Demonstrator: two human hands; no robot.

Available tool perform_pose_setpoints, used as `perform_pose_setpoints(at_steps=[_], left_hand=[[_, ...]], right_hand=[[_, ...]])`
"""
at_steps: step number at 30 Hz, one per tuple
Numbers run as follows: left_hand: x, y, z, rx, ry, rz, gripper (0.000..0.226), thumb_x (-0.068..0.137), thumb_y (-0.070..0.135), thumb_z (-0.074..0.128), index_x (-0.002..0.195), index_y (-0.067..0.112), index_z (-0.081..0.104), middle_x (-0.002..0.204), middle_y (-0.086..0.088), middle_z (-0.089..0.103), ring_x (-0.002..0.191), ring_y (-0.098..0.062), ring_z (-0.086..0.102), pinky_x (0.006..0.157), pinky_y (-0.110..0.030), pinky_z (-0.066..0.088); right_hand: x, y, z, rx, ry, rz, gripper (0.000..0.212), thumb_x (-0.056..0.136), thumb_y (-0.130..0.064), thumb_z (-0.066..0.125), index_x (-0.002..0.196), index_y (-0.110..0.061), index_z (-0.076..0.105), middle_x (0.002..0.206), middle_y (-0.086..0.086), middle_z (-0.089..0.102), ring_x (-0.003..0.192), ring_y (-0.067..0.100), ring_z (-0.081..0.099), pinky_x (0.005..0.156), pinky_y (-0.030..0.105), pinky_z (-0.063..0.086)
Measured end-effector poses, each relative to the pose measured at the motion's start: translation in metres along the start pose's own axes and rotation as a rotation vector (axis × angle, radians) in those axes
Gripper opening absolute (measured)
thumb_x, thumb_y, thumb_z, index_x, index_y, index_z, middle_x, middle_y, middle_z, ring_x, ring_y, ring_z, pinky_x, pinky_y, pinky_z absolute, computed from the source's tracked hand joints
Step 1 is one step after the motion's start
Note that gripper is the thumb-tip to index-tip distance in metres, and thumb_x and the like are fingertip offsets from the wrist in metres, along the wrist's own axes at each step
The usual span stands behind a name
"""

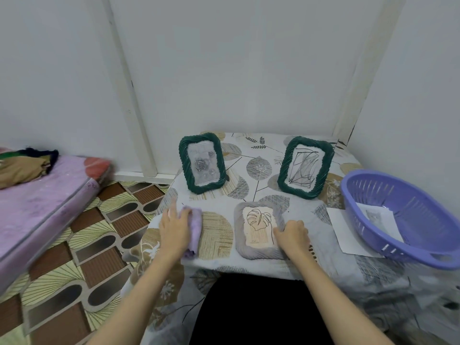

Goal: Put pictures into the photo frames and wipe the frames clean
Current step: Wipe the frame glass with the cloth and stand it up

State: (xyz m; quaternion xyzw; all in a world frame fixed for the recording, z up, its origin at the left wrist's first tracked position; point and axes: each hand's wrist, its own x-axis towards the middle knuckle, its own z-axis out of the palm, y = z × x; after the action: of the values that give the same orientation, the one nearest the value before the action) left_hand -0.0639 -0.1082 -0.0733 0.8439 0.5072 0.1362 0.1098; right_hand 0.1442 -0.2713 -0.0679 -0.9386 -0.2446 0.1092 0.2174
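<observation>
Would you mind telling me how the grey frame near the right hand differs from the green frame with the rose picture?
The grey frame lies flat on the table; the green rose frame stands upright at the back. The grey frame shows a line-drawn leaf on beige, the green one grey roses. The right hand touches the grey frame; the green one is untouched. Both have rope-like ridged borders.

No readable text anywhere. Only candidate: a tiny dark line of print at the bottom of the leaf picture (260, 226) in the grey frame (258, 253), just left of where the right hand (291, 235) grips the frame edge; too small and blurred to read. Paper sheet (348, 232) further right of that grip shows no legible writing.
</observation>
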Motion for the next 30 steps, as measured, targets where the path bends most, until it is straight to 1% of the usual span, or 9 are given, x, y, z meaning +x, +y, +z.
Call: perform_pose_setpoints(at_steps=[3,7,9,11,13,15,18,22,30], left_hand=[[-0.009,0.003,0.012,0.067,-0.083,0.175,0.048,0.099,0.037,0.020,0.146,0.026,0.017,0.158,0.004,0.004,0.146,-0.020,-0.002,0.118,-0.045,0.001],[-0.010,0.007,0.016,0.200,-0.153,0.142,0.056,0.097,0.049,0.012,0.148,0.027,0.010,0.157,0.006,0.007,0.146,-0.017,-0.002,0.115,-0.051,-0.001],[-0.009,0.017,0.013,0.171,-0.096,0.148,0.063,0.093,0.054,0.008,0.145,0.022,0.022,0.156,0.003,0.016,0.146,-0.019,0.003,0.115,-0.050,-0.006],[-0.008,0.035,0.008,-0.081,0.002,0.171,0.064,0.090,0.052,0.015,0.139,0.017,0.036,0.152,-0.002,0.029,0.144,-0.021,0.014,0.117,-0.043,0.000],[-0.010,0.059,0.003,-0.506,0.007,0.159,0.050,0.095,0.039,0.038,0.138,0.013,0.036,0.147,-0.004,0.036,0.140,-0.020,0.025,0.115,-0.033,0.015],[-0.012,0.080,-0.003,-0.916,-0.188,0.062,0.062,0.091,0.025,0.054,0.145,0.019,0.022,0.142,0.002,0.033,0.133,-0.013,0.031,0.110,-0.027,0.023],[-0.010,0.099,-0.004,-1.325,-0.426,-0.081,0.077,0.087,0.009,0.059,0.144,0.035,0.015,0.133,-0.007,0.048,0.117,-0.023,0.052,0.100,-0.043,0.045],[-0.005,0.109,-0.009,-1.443,-0.397,-0.037,0.077,0.085,-0.010,0.053,0.138,0.040,0.027,0.105,-0.003,0.066,0.097,-0.019,0.063,0.072,-0.036,0.056],[0.003,0.111,-0.012,-1.444,-0.396,0.088,0.077,0.083,-0.007,0.057,0.137,0.042,0.030,0.115,-0.007,0.064,0.105,-0.026,0.063,0.082,-0.043,0.055]], right_hand=[[0.008,-0.001,0.002,0.123,0.004,0.048,0.018,0.081,-0.020,0.057,0.077,-0.002,0.060,0.104,0.025,0.058,0.088,0.034,0.056,0.076,0.036,0.046],[0.012,-0.003,-0.007,0.395,-0.044,0.130,0.026,0.071,-0.008,0.059,0.051,-0.007,0.043,0.060,0.013,0.049,0.067,0.026,0.045,0.052,0.028,0.034],[0.012,-0.006,-0.014,0.610,-0.066,0.174,0.004,0.070,-0.001,0.063,0.066,0.000,0.061,0.066,0.018,0.059,0.073,0.032,0.057,0.060,0.031,0.045],[0.014,-0.005,-0.017,0.875,-0.142,0.236,0.030,0.072,0.004,0.068,0.102,0.005,0.062,0.094,0.020,0.067,0.091,0.032,0.063,0.081,0.038,0.053],[0.013,-0.003,-0.019,1.090,-0.199,0.199,0.043,0.075,0.009,0.067,0.115,0.004,0.052,0.098,0.018,0.065,0.083,0.027,0.063,0.074,0.035,0.055],[0.011,0.000,-0.025,1.197,-0.223,0.118,0.043,0.078,0.010,0.064,0.117,0.003,0.047,0.099,0.019,0.064,0.074,0.021,0.064,0.059,0.025,0.056],[0.009,0.005,-0.034,1.274,-0.249,0.001,0.038,0.079,0.011,0.061,0.111,-0.001,0.045,0.098,0.018,0.065,0.070,0.016,0.070,0.060,0.024,0.058],[0.012,0.006,-0.052,1.251,-0.290,-0.162,0.043,0.077,0.012,0.062,0.111,-0.010,0.048,0.105,0.013,0.064,0.089,0.023,0.065,0.079,0.040,0.056],[0.029,-0.004,-0.072,1.091,-0.255,-0.315,0.076,0.078,-0.002,0.068,0.139,-0.027,0.029,0.123,0.006,0.053,0.106,0.026,0.060,0.091,0.048,0.051]])
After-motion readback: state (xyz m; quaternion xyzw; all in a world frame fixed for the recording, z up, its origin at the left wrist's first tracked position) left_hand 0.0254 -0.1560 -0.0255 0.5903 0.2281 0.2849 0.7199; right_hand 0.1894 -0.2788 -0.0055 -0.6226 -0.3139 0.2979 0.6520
